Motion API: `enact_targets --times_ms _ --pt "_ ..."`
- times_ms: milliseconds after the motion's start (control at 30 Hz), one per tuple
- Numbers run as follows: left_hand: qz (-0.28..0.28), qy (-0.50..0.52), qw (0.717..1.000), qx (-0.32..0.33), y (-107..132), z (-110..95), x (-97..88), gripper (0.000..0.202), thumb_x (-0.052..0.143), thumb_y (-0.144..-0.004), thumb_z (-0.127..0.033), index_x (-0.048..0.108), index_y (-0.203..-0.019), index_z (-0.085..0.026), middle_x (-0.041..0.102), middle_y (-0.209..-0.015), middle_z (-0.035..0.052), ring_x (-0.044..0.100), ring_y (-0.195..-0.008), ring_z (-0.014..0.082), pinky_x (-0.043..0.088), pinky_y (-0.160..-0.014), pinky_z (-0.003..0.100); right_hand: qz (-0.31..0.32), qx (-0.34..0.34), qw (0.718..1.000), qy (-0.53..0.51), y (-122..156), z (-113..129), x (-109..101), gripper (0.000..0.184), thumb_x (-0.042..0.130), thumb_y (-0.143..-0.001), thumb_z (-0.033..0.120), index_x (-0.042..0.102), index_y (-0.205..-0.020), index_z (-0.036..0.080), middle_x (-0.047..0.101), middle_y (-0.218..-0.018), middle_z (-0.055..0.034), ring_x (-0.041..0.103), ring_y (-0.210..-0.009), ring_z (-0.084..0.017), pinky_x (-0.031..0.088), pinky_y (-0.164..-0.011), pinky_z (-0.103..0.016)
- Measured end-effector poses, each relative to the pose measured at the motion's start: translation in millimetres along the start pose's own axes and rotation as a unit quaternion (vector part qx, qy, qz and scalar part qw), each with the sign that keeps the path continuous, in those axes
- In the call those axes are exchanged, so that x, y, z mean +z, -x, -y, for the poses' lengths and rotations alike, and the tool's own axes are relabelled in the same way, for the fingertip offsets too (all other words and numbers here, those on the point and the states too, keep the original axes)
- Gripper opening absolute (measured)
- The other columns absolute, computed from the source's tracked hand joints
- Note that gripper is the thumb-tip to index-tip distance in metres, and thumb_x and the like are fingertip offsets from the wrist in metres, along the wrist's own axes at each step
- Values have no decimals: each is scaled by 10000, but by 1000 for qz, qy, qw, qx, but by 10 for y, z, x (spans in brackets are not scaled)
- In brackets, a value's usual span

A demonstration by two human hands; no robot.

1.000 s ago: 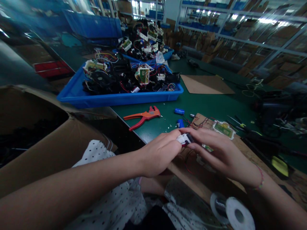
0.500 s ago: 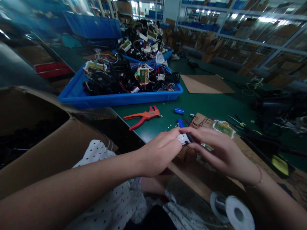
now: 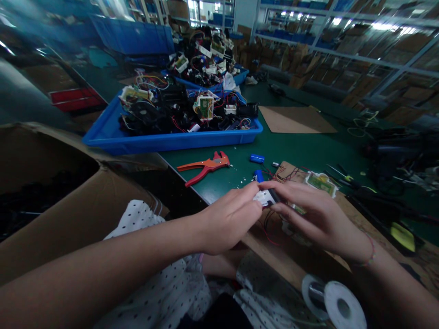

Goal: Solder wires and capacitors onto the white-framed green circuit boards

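Between my two hands is a small white and black plastic part [image 3: 265, 197], mostly covered by fingers, its exact kind unclear. My left hand [image 3: 230, 218] is closed on its left side. The thumb and fingers of my right hand [image 3: 310, 212] pinch its dark right end. Thin red and black wires [image 3: 269, 228] hang below it. Just beyond my fingertips lies a blue cylinder [image 3: 258, 175], with another blue cylinder [image 3: 256, 158] farther back. Red-orange wire strippers [image 3: 206, 167] rest on the green table, left of the cylinders. A green circuit board [image 3: 321, 183] lies past my right hand.
A blue tray [image 3: 178, 141] heaped with wired parts stands behind the wire strippers. An open cardboard box [image 3: 113, 187] is at the left. Near my right forearm sits a spool of wire [image 3: 343, 305]. A flat cardboard sheet [image 3: 297, 119] lies farther back.
Both hands keep hold of the white and black part, which has shifted very slightly, with a little more of its white face showing. The hanging wires have moved slightly.
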State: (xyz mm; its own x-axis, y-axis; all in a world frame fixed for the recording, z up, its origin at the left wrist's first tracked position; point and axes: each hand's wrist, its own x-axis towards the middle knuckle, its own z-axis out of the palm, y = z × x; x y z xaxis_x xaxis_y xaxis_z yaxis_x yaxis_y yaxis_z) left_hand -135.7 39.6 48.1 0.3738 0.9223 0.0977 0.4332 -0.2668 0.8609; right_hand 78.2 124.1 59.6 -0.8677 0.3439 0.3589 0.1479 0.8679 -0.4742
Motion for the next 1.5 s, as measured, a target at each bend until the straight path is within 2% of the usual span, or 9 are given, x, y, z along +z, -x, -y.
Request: enact_targets --times_ms 100,200,333,533,800,1067,1233,1333,1500 --pt "12 -23 999 20 7 15 -20 244 394 -977 -281 528 -1152 -176 617 -1114 125 574 -1024 289 439 -885 407 -1 -10 1000 -5 -8 -7 -9 482 571 -953 149 508 -1425 221 693 -1163 -58 640 -1110 -156 489 -967 -257" --pt "0 -5 1000 -19 -6 -44 -25 277 325 -997 -259 518 -1180 -181 632 -1101 113 589 -1011 280 457 -872 407 -3 -1 1000 -13 -14 -2 -18 486 575 -952 147 508 -1427 222 692 -1176 -54 635 -1122 -150 478 -985 -257" --pt "-19 5 998 -62 -18 -136 -7 288 301 -1035 -326 525 -1141 -181 652 -1006 89 610 -998 278 472 -885 425 -5 15 999 -30 -10 37 -16 488 607 -942 178 521 -1419 227 702 -1172 -37 642 -1090 -134 478 -954 -240" --pt "-30 7 999 -38 -8 -119 22 288 277 -1052 -316 534 -1092 -190 652 -1010 78 621 -985 258 475 -906 424 -41 35 998 -24 -4 84 18 395 627 -936 173 603 -1323 245 727 -1067 -2 656 -934 -89 476 -851 -202" --pt "-18 -2 1000 -11 -14 -117 -17 253 294 -1001 -213 512 -1125 -180 632 -1123 99 600 -1023 260 467 -899 410 -32 26 999 -31 1 69 14 410 608 -937 159 598 -1336 251 710 -1172 -40 656 -1083 -136 489 -944 -238" --pt "-28 36 997 -61 -8 -130 3 294 284 -1055 -377 504 -1099 -187 651 -989 67 609 -906 239 452 -865 410 -32 13 999 -29 -37 81 21 438 577 -948 156 580 -1372 265 698 -1203 -58 649 -1106 -166 511 -944 -277" --pt "-13 37 997 -65 -8 -187 -19 259 299 -1041 -289 478 -1193 -179 653 -1031 85 607 -1004 258 445 -930 437 -37 15 998 -41 -23 72 54 456 593 -939 142 567 -1383 243 682 -1227 -62 632 -1123 -148 487 -975 -252" --pt "-14 22 999 -47 -4 -190 -39 238 347 -989 -208 493 -1174 -175 638 -1103 103 596 -1059 273 447 -941 441 -36 11 998 -44 -11 65 58 443 598 -935 138 577 -1368 232 676 -1250 -73 636 -1106 -142 486 -971 -249" --pt "-18 30 998 -52 -5 -140 -25 240 347 -990 -212 492 -1179 -193 642 -1015 67 600 -972 253 456 -877 410 -46 9 998 -36 -8 62 41 426 587 -941 151 586 -1360 232 690 -1229 -83 653 -1089 -165 515 -945 -281"
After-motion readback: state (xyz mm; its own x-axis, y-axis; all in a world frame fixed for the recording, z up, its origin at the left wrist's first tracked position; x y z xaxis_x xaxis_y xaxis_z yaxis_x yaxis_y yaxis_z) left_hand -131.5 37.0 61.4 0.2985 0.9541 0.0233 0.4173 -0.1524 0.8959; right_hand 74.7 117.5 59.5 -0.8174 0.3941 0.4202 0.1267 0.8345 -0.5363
